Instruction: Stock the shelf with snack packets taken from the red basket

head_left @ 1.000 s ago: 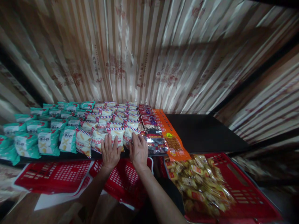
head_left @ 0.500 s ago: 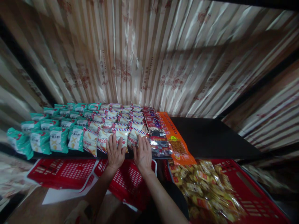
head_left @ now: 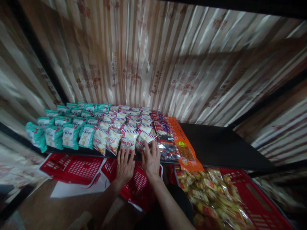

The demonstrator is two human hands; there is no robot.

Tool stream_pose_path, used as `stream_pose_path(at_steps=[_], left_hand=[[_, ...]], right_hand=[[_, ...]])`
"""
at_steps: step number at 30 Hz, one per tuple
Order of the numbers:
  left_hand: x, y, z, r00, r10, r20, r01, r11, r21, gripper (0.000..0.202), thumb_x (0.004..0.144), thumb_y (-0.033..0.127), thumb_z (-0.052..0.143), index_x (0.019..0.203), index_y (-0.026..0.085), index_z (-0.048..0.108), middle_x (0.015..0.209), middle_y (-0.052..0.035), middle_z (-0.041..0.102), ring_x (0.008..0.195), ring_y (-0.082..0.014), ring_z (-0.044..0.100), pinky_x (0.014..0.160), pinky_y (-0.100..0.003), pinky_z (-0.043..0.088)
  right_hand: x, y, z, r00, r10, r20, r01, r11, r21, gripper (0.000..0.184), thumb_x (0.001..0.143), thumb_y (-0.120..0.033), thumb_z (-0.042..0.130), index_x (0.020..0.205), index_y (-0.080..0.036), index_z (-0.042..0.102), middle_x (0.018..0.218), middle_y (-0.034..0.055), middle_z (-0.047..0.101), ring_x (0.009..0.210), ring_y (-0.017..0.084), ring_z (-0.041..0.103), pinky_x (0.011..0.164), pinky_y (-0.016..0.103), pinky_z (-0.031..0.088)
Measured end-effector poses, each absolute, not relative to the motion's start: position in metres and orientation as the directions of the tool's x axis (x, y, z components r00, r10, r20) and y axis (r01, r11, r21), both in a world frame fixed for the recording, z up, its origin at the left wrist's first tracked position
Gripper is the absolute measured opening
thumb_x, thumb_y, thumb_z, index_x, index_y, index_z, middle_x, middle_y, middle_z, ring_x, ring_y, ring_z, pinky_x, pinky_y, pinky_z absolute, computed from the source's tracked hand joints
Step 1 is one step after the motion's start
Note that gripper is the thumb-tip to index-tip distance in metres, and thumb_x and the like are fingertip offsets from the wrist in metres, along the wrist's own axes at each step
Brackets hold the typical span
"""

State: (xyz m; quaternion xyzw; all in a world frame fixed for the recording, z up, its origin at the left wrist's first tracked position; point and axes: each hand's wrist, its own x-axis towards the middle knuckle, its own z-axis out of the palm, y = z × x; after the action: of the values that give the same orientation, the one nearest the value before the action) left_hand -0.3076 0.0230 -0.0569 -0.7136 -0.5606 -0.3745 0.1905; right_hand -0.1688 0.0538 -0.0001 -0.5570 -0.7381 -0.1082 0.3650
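Note:
My left hand (head_left: pixel 125 165) rests at the shelf's front edge, fingers stretched out, with its fingertips at the bottom of a white snack bag (head_left: pixel 129 139) that has a striped top. Beside it, my right hand (head_left: pixel 151 161) has its fingers spread against the lower front of another white snack bag (head_left: pixel 145 140). Several more white bags stand in rows behind these two and to their left. Dark red shiny packets (head_left: pixel 165 135) lie to the right of my right hand, and an orange packet (head_left: pixel 184 145) comes after them, its end over the shelf edge.
Rows of teal snack bags (head_left: pixel 70 135) stand on the left part of the black shelf (head_left: pixel 220 143). Red baskets (head_left: pixel 72 169) are below it; the right red basket (head_left: pixel 244 188) holds many yellow-wrapped snacks (head_left: pixel 213 195). Striped curtain (head_left: pixel 134 57) hangs behind, with dark posts at both sides.
My left hand has drawn back and down from the bag fronts. The front white bags now stand separately and more upright. The view has shifted slightly left.

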Motion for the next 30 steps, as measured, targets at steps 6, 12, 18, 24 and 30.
stream_pose_path(at_steps=[6, 12, 18, 24, 30], left_hand=[[-0.306, 0.007, -0.065, 0.098, 0.711, 0.697, 0.948, -0.280, 0.153, 0.052, 0.086, 0.019, 0.044, 0.137, 0.013, 0.037, 0.146, -0.0143, 0.031, 0.139, -0.0271, 0.017, 0.111, -0.045, 0.023], [-0.314, 0.015, -0.059, -0.067, 0.721, 0.690, 0.957, -0.150, 0.249, 0.057, 0.087, 0.019, 0.041, 0.142, 0.014, 0.026, 0.150, -0.0154, 0.020, 0.139, -0.0287, 0.012, 0.109, -0.050, 0.023], [-0.330, 0.023, -0.058, -0.245, 0.712, 0.658, 0.922, -0.038, 0.385, 0.055, 0.091, 0.022, 0.035, 0.143, 0.013, 0.019, 0.150, -0.0172, 0.020, 0.140, -0.0273, 0.009, 0.108, -0.051, 0.025], [-0.338, 0.030, -0.060, -0.190, 0.722, 0.666, 0.946, -0.047, 0.321, 0.058, 0.090, 0.024, 0.038, 0.144, 0.016, 0.016, 0.152, -0.0145, 0.015, 0.140, -0.0278, 0.008, 0.110, -0.051, 0.023], [-0.336, 0.043, -0.058, -0.197, 0.715, 0.671, 0.945, -0.043, 0.323, 0.062, 0.090, 0.028, 0.038, 0.144, 0.014, 0.011, 0.152, -0.0150, 0.012, 0.140, -0.0289, 0.007, 0.111, -0.053, 0.020]], right_hand=[[-0.167, 0.044, 0.004, -0.107, 0.740, 0.664, 0.883, 0.378, -0.279, 0.052, 0.088, -0.017, 0.042, 0.138, -0.027, 0.035, 0.152, 0.0107, 0.014, 0.136, 0.032, 0.019, 0.099, 0.055, 0.036], [-0.162, 0.035, 0.008, -0.115, 0.720, 0.685, 0.862, 0.415, -0.291, 0.049, 0.087, -0.017, 0.044, 0.136, -0.021, 0.038, 0.151, 0.0130, 0.016, 0.136, 0.032, 0.019, 0.100, 0.056, 0.035], [-0.166, 0.023, 0.007, -0.171, 0.706, 0.687, 0.819, 0.490, -0.299, 0.045, 0.087, -0.014, 0.042, 0.132, -0.019, 0.043, 0.147, 0.0143, 0.027, 0.136, 0.029, 0.023, 0.101, 0.053, 0.037], [-0.191, 0.027, 0.006, -0.272, 0.686, 0.675, 0.731, 0.604, -0.318, 0.048, 0.087, -0.011, 0.039, 0.134, -0.019, 0.041, 0.144, 0.0132, 0.034, 0.135, 0.024, 0.026, 0.102, 0.049, 0.039], [-0.208, 0.038, 0.007, -0.349, 0.687, 0.638, 0.701, 0.643, -0.308, 0.049, 0.087, -0.012, 0.040, 0.135, -0.019, 0.042, 0.145, 0.0117, 0.034, 0.136, 0.024, 0.026, 0.104, 0.046, 0.039]])
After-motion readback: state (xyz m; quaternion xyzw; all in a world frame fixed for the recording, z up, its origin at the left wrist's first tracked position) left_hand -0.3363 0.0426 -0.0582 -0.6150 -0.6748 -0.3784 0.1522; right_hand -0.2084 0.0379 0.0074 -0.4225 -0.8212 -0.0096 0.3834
